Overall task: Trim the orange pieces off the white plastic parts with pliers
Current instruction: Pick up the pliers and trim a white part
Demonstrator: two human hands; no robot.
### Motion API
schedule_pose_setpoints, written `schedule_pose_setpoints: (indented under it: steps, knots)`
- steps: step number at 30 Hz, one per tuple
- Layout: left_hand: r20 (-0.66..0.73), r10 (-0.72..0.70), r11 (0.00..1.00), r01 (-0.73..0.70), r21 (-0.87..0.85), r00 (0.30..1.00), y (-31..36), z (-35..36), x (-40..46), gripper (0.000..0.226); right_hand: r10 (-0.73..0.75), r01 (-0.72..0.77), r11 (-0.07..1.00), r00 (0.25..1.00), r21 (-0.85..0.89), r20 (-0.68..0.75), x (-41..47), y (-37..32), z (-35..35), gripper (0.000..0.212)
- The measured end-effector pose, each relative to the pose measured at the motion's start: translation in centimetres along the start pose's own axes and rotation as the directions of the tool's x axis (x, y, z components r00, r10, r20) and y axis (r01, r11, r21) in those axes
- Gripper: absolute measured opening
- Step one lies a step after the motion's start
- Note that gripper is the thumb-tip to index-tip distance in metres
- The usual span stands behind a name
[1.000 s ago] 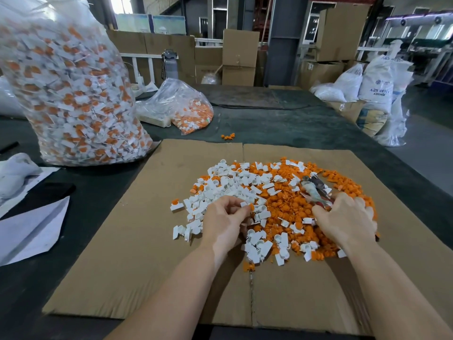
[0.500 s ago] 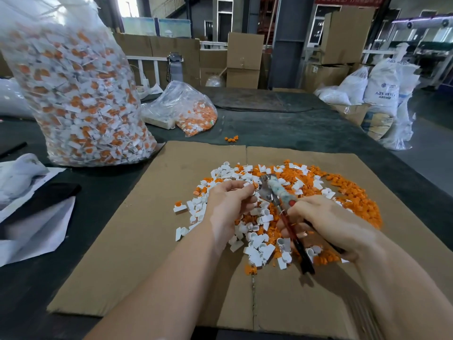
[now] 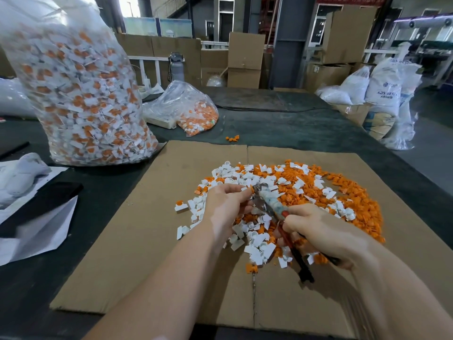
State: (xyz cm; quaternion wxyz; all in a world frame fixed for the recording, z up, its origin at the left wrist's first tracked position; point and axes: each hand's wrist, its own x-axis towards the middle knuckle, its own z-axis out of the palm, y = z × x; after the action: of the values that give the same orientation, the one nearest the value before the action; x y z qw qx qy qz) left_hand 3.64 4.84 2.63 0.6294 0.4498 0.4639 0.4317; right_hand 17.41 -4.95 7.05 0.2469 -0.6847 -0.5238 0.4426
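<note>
left hand (image 3: 226, 202): your fingers pinch one small white plastic part with an orange piece (image 3: 248, 189) at the tips, held up over the heap, orange end facing 3 o'clock toward the tool.
right hand (image 3: 321, 231): curled round the red-and-black handles of the steel pliers (image 3: 268, 202), gripping them; tool nose points to 10 o'clock.
pliers jaws: right at the orange end of the held part; blurred, so I cannot tell whether they have bitten yet.
step: judged mid-trim on this one part.
heap: mixed pile of loose white parts and orange offcuts (image 3: 318, 192) on the flat brown cardboard sheet (image 3: 137, 229), under both hands, orange denser toward 3 o'clock.
handling: part looks light, stiff, smooth and tiny, so it likely slips or flicks off when cut. Hold the white body, keep your fingertips clear of the orange end.
supply: big clear plastic bag of untrimmed parts (image 3: 81, 94) at 10 o'clock, smaller clear bag (image 3: 193, 111) at 12 o'clock.
progress: lots left, judging by the full bag.
</note>
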Motion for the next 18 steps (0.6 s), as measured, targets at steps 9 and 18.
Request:
schedule_pose_setpoints:
  steps: [9,18]
  knots:
    - [-0.010,-0.025,0.998,0.025,-0.066,1.000,-0.3,0.0,-0.1,0.005,-0.073,0.047,0.973,0.991,-0.226,-0.111,0.5,0.0,0.9,0.018]
    - [-0.040,-0.027,0.995,0.023,-0.097,0.999,-0.4,0.3,-0.6,0.006,-0.136,0.067,0.938,0.974,-0.341,-0.183,0.9,0.1,1.8,0.023]
